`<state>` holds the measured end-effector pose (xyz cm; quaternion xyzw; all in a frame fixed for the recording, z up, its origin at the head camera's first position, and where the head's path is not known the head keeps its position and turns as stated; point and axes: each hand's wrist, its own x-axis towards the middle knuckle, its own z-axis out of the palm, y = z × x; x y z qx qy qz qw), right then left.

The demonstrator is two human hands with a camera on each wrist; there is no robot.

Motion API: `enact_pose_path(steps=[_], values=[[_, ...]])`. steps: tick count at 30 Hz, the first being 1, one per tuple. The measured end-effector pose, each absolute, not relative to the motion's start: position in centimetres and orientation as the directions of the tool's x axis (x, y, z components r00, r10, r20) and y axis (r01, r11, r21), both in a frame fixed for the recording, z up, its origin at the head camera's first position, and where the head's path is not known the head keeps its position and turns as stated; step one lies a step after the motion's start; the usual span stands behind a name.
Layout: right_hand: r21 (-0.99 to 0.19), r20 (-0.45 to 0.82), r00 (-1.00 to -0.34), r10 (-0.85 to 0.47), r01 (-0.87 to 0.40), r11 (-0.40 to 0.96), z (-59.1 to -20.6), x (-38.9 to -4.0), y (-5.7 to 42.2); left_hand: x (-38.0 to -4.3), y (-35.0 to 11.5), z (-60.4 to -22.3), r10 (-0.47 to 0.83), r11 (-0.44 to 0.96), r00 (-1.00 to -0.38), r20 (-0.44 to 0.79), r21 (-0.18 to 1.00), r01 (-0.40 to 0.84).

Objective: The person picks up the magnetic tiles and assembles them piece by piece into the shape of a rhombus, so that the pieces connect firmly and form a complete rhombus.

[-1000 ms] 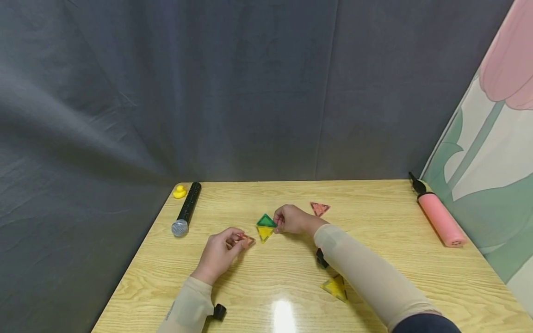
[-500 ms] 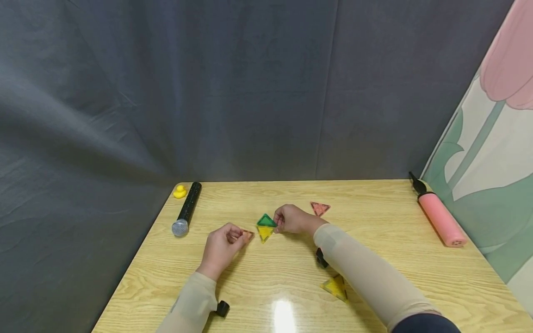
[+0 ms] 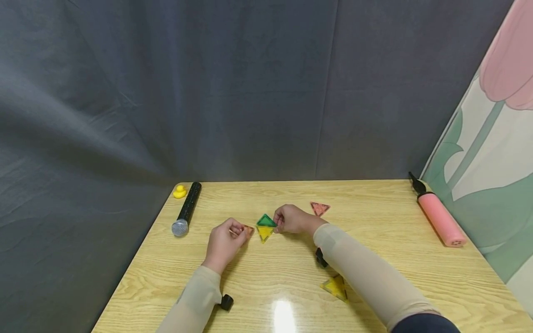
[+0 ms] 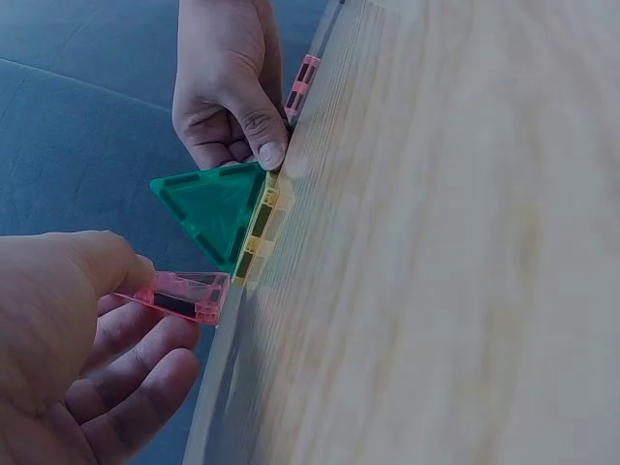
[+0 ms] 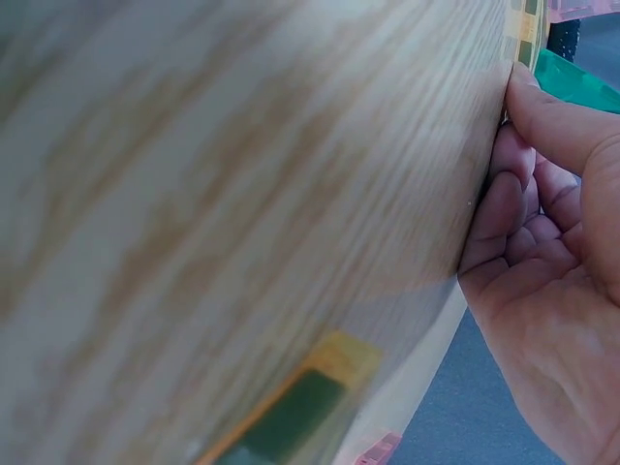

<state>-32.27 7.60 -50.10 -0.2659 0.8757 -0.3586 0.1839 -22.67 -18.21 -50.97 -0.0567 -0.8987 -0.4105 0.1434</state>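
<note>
In the head view my left hand pinches a pink, see-through triangular magnetic tile between thumb and fingers, just left of two joined tiles. One of these is a yellow triangular tile lying on the table. Along its far edge a green triangular tile stands up at an angle, as the left wrist view shows. My right hand pinches the right corner where green and yellow meet, thumb toward me and the other fingers curled behind. The pink tile's free edge is close to the left corner of that pair.
Another pink triangular tile lies behind my right wrist. Yellow tile pieces lie beside my right forearm. A black microphone and a yellow rubber duck are at the back left, a pink hand pump at the right edge.
My left hand has moved a little away from me and rightward, bringing the pink tile nearer the joined pair and turning it. The right hand stays in place on the corner.
</note>
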Motion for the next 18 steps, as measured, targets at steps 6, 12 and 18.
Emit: enact_pose_path(steps=[6, 12, 18], values=[[-0.727, -0.138, -0.791, -0.596, -0.327, 0.603, -50.0, -32.3, 7.6, -23.1, -18.0, -51.3, -0.033, 0.654, -0.956, 0.291, 0.729, 0.200], [-0.727, -0.139, -0.793, -0.593, -0.325, 0.605, -49.9, -32.4, 7.7, -23.4, -17.4, -51.1, -0.038, 0.642, -0.964, 0.264, 0.746, 0.179], [-0.716, -0.145, -0.794, -0.590, -0.328, 0.616, -50.1, -32.6, 7.6, -23.7, -16.9, -51.1, -0.043, 0.666, -0.958, 0.284, 0.723, 0.184]])
